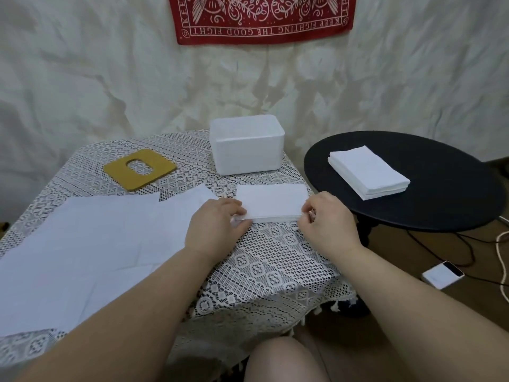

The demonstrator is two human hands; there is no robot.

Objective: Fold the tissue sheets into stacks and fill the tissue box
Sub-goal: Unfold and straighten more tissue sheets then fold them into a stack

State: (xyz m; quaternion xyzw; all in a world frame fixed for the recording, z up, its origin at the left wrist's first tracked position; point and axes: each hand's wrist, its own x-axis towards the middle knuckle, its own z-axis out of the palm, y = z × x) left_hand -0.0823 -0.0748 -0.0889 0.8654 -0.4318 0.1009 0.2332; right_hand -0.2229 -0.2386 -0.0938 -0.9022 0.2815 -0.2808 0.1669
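A small stack of folded white tissues [271, 201] lies on the lace-covered table [275, 260]. My left hand [214, 224] pinches its near left corner and my right hand [326, 220] pinches its near right corner. Unfolded tissue sheets [91, 244] spread over the left of the table. The white tissue box [246, 144] stands open at the table's far edge. Its tan lid with an oval slot [139, 169] lies flat to the left of the box. A taller stack of folded tissues [367, 172] sits on the round black side table [440, 194].
A white phone-like device [442, 274] and cables [468, 252] lie on the floor at the right. A red printed cloth [261, 17] hangs on the draped white wall. My knee [283, 359] shows below the table's front edge.
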